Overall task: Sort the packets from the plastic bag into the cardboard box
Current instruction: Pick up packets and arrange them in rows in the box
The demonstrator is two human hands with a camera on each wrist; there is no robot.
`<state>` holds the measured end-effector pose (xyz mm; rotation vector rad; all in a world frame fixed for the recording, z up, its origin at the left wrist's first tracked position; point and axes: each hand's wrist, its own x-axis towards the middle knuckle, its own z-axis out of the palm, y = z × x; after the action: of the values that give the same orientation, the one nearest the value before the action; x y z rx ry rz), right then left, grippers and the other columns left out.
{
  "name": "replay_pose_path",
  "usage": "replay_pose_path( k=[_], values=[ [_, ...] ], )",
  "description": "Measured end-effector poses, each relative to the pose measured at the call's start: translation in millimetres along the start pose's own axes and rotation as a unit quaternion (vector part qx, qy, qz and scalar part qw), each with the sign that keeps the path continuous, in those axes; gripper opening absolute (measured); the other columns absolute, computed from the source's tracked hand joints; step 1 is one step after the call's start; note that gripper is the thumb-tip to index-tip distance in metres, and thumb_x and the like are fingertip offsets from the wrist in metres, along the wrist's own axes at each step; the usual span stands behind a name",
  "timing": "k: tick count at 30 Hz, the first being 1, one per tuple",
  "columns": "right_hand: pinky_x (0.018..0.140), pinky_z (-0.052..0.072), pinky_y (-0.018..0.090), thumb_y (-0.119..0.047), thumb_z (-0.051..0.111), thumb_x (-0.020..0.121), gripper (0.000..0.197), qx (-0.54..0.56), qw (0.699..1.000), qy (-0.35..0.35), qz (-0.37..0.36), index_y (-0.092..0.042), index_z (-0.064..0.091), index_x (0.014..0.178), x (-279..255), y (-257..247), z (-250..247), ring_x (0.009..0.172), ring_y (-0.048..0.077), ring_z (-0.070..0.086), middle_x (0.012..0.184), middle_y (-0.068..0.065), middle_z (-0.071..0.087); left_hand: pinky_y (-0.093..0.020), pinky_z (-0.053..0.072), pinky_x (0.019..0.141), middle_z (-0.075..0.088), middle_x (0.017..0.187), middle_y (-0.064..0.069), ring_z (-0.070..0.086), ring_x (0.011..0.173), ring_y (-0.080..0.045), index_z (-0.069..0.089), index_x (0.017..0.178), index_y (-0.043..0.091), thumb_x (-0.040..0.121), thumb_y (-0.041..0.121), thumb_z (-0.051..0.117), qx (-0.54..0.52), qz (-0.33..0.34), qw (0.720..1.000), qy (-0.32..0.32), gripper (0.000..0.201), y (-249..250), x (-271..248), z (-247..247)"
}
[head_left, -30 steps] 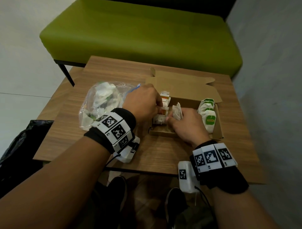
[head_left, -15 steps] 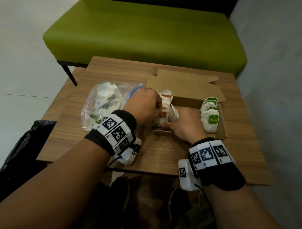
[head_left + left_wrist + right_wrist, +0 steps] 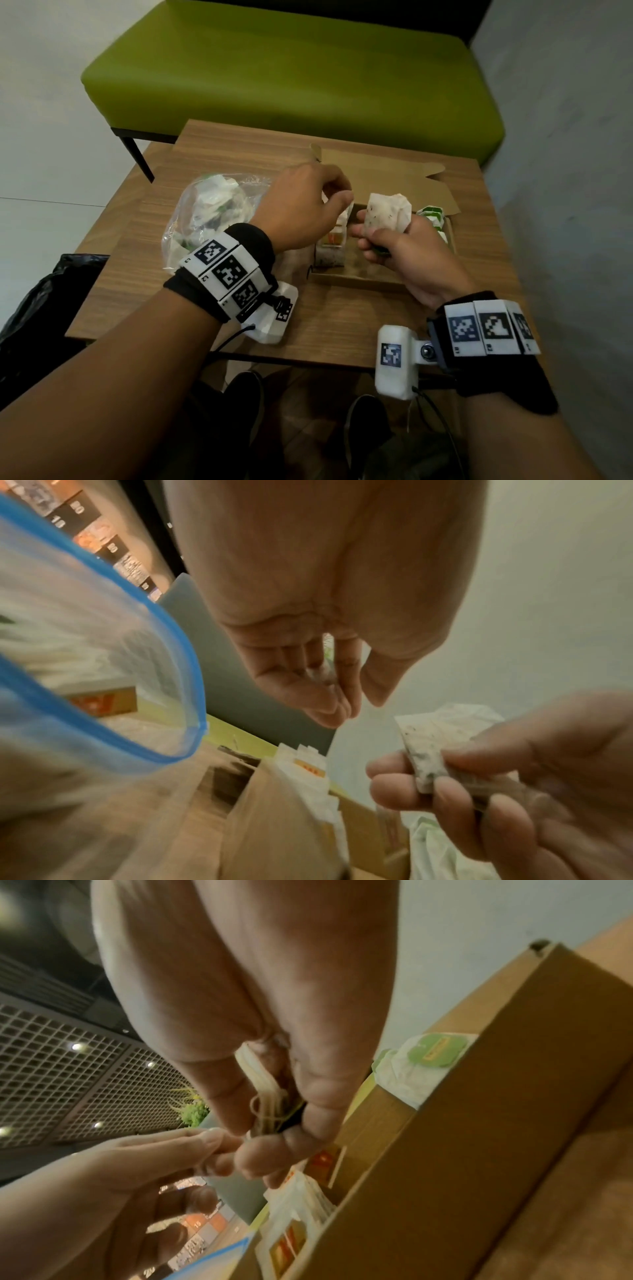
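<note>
Speckled packet [image 3: 387, 216] gripped upright in right hand [image 3: 407, 250] above cardboard box [image 3: 356, 277]; left hand [image 3: 301, 209] beside it, fingers loosely curled, empty.

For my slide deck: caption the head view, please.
Right hand holds tea packets above the cardboard box; left hand hovers alongside.

Wooden table [image 3: 342, 325], clear plastic bag [image 3: 205, 219] beside open cardboard box [image 3: 359, 279] on it

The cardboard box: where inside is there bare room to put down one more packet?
Free: the floor strip of the cardboard box between the orange-label packets and green-label packets, under the right hand. Both side rows are crowded.
</note>
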<state>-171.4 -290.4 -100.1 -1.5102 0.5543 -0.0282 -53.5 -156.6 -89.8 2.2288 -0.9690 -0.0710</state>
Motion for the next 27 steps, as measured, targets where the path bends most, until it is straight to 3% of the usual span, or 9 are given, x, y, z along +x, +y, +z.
replay_pose_path(
  k=[2,5,10,14,16,21,24,27],
  values=[
    [0.070,0.057,0.020,-0.007,0.055,0.101,0.018,0.046,0.999,-0.022,-0.016,-0.019,0.068,0.103,-4.1,-0.8,-1.6,0.080,0.010,0.068,0.102,0.009,0.074,-0.002,0.042,0.064,0.065,0.102,0.015,0.059,0.073,0.004,0.067,0.117,0.027,0.094,0.033,0.062,-0.061,-0.008,0.998,-0.030,0.024,4.6,-1.1,-2.0],
    [0.065,0.056,0.019,-0.010,0.056,0.101,0.019,0.061,0.997,-0.041,-0.031,-0.017,0.067,0.114,-6.6,1.2,-0.6,0.079,0.010,0.070,0.101,0.007,0.075,-0.006,0.047,0.064,0.066,0.111,0.010,0.062,0.074,0.008,0.063,0.127,0.024,0.092,0.027,0.068,-0.149,-0.013,0.985,-0.086,0.035,8.2,-1.8,-1.6],
    [0.059,0.055,0.020,-0.017,0.059,0.100,0.018,0.084,0.996,-0.008,-0.023,-0.013,0.067,0.116,-4.1,5.0,4.0,0.072,0.009,0.070,0.093,0.004,0.075,-0.019,0.052,0.056,0.068,0.092,-0.009,0.065,0.068,-0.004,0.069,0.105,0.010,0.090,0.014,0.071,-0.224,-0.049,0.969,-0.092,0.016,8.5,-1.5,-0.8],
    [0.053,0.053,0.021,-0.033,0.050,0.105,0.023,0.143,0.989,0.030,0.014,-0.015,0.066,0.108,-2.1,1.7,5.5,0.065,0.010,0.068,0.086,0.003,0.074,-0.020,0.050,0.053,0.070,0.089,-0.010,0.065,0.067,-0.009,0.071,0.098,0.010,0.090,0.012,0.070,-0.217,-0.050,0.972,-0.076,0.009,5.9,-1.8,-3.5],
    [0.051,0.052,0.020,-0.027,0.045,0.107,0.026,0.164,0.984,0.055,0.031,-0.013,0.066,0.103,0.5,0.7,3.5,0.061,0.009,0.066,0.086,0.005,0.070,-0.023,0.052,0.055,0.071,0.091,-0.008,0.068,0.071,-0.013,0.071,0.094,0.009,0.089,0.004,0.067,-0.233,-0.053,0.969,-0.068,0.008,4.8,-1.7,-6.1],
    [0.049,0.048,0.020,0.001,0.046,0.099,0.020,0.158,0.983,0.075,0.050,-0.009,0.063,0.104,6.1,3.6,-0.5,0.063,0.010,0.060,0.091,0.008,0.067,-0.030,0.058,0.072,0.069,0.096,-0.011,0.068,0.087,-0.019,0.064,0.070,0.013,0.086,-0.010,0.057,-0.306,-0.071,0.947,-0.064,0.030,0.6,-0.8,-13.7],
    [0.046,0.039,0.018,-0.003,0.047,0.099,0.016,0.170,0.981,0.082,0.048,-0.012,0.060,0.102,7.0,4.9,-3.4,0.058,0.008,0.050,0.080,0.002,0.057,-0.033,0.056,0.077,0.069,0.091,-0.010,0.066,0.087,-0.020,0.067,0.067,0.012,0.079,-0.002,0.056,-0.335,-0.074,0.936,-0.077,0.022,-1.4,-0.4,-16.1],
    [0.044,0.032,0.018,-0.026,0.055,0.101,0.022,0.159,0.986,0.042,0.033,-0.011,0.065,0.113,5.8,7.1,-2.3,0.052,0.006,0.039,0.069,-0.003,0.045,-0.031,0.051,0.076,0.069,0.084,-0.009,0.063,0.081,-0.019,0.067,0.071,0.008,0.079,0.012,0.058,-0.364,-0.077,0.924,-0.085,0.013,1.5,-2.4,-15.4]
  ],
)
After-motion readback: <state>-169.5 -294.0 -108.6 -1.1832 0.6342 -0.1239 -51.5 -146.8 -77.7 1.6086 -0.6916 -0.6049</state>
